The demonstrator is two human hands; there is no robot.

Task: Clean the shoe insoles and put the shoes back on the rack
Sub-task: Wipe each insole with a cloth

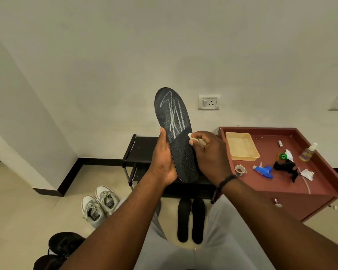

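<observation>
My left hand (163, 160) grips a black insole (174, 121) by its heel half and holds it upright in front of me; white chalk-like lines run across its upper part. My right hand (209, 152) pinches a small white wipe (251, 137) against the insole's right edge, just below the marks. Two more black insoles (191, 221) lie side by side on the floor between my legs. A pair of grey-white sneakers (100, 204) stands on the floor to the left. Black shoes (61, 248) sit at the bottom left. The black shoe rack (141, 151) stands behind my hands.
A dark red cabinet (310, 193) stands at the right, bearing a beige tray (242, 146), a tape roll (240, 170), a blue spray head (263, 171), a spray bottle (308, 152) and small scraps. Wall sockets (209, 102) are mounted behind.
</observation>
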